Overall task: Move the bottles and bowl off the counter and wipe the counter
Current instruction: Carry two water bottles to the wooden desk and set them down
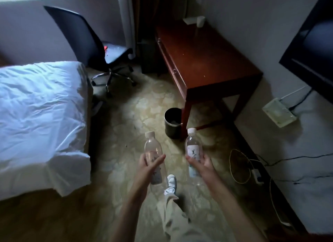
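Head view, one moment, items as found: left hand (150, 165) wrapped around a clear plastic bottle (153, 158) with a white cap, held upright with a slight tilt over the floor; right hand (200, 164) gripping a second clear bottle (193, 148) by its lower half, white cap up, a label with dark characters facing the camera. Both bottles are in the air, well apart from the tabletop (207, 61) — a dark reddish wooden surface set against the right wall, its near corner just beyond the right-hand bottle. At the tabletop's far edge, by the wall, stand a small white cup-like item (201, 21) and a pale flat object (189, 20) beside it; neither can be made out more closely. A black waste bin (173, 122) stands on the floor touching or just beside the tabletop's near leg. Bed (41, 119) with white sheets along the left; a dark office chair (86, 41) past its far corner, near the window wall. A dark screen (313, 41) hangs on the right wall, cables (241, 166) trailing on the floor below it. One trouser leg and a white shoe (171, 182) show between the forearms.
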A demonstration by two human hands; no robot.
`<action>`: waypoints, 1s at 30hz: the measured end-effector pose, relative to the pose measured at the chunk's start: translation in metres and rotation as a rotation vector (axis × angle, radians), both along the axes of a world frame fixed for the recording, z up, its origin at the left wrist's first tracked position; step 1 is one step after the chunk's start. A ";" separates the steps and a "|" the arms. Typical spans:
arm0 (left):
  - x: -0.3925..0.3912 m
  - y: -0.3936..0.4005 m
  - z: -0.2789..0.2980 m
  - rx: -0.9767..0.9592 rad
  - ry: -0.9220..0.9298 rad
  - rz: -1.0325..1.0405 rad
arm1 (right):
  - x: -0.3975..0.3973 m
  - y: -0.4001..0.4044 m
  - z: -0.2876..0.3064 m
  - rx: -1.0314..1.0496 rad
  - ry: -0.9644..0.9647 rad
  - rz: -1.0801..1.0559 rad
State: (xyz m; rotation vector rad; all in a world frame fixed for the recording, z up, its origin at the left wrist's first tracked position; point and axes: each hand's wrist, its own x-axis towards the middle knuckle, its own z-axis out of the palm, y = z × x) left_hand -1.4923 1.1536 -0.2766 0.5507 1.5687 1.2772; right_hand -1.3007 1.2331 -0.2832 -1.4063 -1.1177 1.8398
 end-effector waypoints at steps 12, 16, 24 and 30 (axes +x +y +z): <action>-0.137 0.391 0.028 0.086 0.096 -0.248 | -0.128 0.355 0.019 0.079 0.034 -0.336; -0.153 0.499 0.025 0.109 0.127 -0.360 | -0.139 0.437 0.015 0.124 -0.024 -0.500; -0.182 0.710 -0.025 0.163 0.405 -0.750 | -0.168 0.527 -0.052 0.007 -0.076 -0.906; -0.175 0.821 -0.043 0.326 0.545 -1.214 | -0.203 0.583 -0.059 0.056 -0.270 -1.104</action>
